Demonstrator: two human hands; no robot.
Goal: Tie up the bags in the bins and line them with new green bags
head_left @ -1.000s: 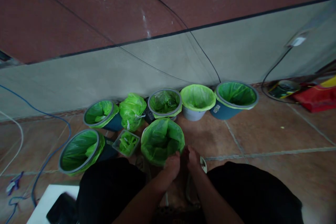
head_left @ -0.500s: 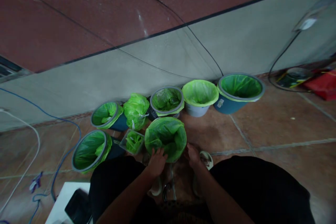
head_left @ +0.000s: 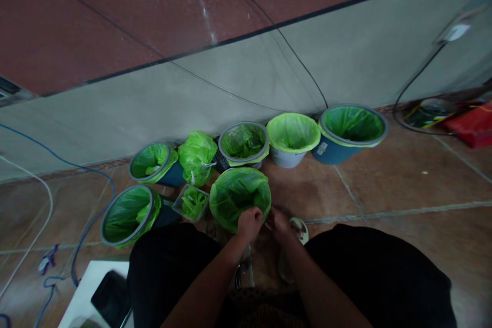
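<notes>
A bin lined with a green plastic bag stands on the floor right in front of my knees. My left hand is closed on the near edge of the green bag at the rim. My right hand sits just to its right at the same near edge, fingers curled on the bag's edge. Both forearms reach forward between my dark-clothed legs.
Several more green-lined bins stand along the wall: one at the left front, one behind it, three in a row to the right. A tied green bag and a small clear tub lie between. Cables trail left; a white board lies near left.
My left hand has moved right from the bag's left front to meet my right hand at the near rim and has closed. The view shifted slightly.
</notes>
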